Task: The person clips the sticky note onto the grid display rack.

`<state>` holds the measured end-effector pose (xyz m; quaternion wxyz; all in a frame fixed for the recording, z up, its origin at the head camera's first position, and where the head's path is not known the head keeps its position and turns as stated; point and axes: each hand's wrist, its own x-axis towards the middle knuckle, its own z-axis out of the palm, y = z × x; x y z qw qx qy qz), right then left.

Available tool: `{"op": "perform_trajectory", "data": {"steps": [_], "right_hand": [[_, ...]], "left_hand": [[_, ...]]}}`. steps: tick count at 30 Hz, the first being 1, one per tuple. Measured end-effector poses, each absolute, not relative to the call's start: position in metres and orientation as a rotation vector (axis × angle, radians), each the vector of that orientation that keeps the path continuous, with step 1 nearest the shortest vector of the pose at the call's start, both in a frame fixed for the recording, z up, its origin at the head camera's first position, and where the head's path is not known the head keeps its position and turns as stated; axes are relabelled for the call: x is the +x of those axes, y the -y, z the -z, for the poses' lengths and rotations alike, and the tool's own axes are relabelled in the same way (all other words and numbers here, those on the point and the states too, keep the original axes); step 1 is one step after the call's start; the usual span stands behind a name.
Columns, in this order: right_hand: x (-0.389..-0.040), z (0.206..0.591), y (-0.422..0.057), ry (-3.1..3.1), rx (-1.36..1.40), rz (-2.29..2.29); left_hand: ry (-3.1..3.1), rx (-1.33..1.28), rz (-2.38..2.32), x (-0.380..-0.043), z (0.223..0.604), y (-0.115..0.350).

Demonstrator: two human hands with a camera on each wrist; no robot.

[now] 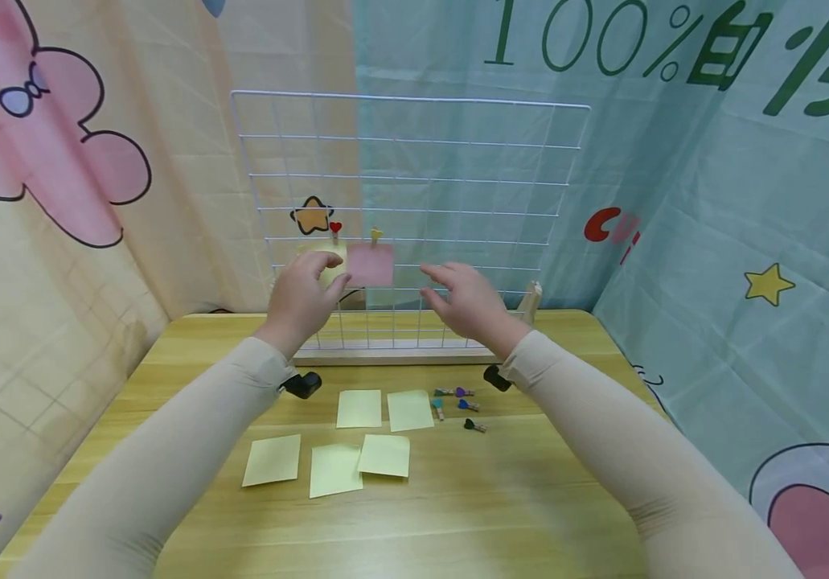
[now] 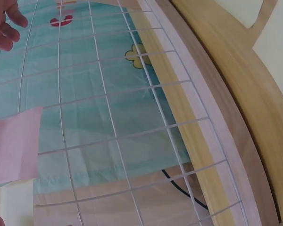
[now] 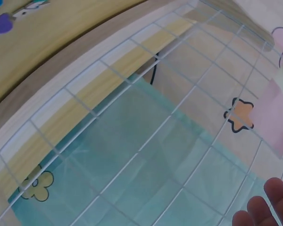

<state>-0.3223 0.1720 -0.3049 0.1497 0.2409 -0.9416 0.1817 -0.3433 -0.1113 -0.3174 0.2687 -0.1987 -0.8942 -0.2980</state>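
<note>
I have the left hand point(image 1: 305, 293) right in front of the yellow note point(image 1: 331, 276) on the grid point(image 1: 411, 99), thumb and forefinger parted with nothing visibly pinched; whether a fingertip brushes the paper, I cannot tell. The right hand point(image 1: 468, 301) hangs before the mesh, its fingers and thumb apart, holding nothing. A red peg point(image 1: 335, 228) sits at the yellow note's top edge, and beside that note a pink note point(image 1: 371, 265) hangs under a yellow peg point(image 1: 375, 236). I expect the paper to be almost weightless and quick to crease, so I'd pinch lightly at a side edge or lower corner and leave the top to the peg. On the near side of the wooden base point(image 1: 400, 360), five loose notes point(image 1: 359, 408) lie on the table point(image 1: 501, 498), two overlapping; I'd take the upper one by its near edge, which looks slightly raised. The small pegs point(image 1: 468, 405) to their right look stiff and fiddly, best squeezed at the tail.
</note>
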Motion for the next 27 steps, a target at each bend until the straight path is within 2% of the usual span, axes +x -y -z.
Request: {"op": "perform_trajectory", "data": {"steps": [12, 27], "right_hand": [[-0.314, 0.315, -0.194, 2.697, 0.710, -0.426], [-0.305, 0.336, -0.211, 2.851, 0.660, -0.346]], "left_hand": [[2.490, -0.685, 0.600, -0.326, 0.326, 0.125], [2.687, -0.645, 0.451, -0.307, 0.340, 0.131]]}}
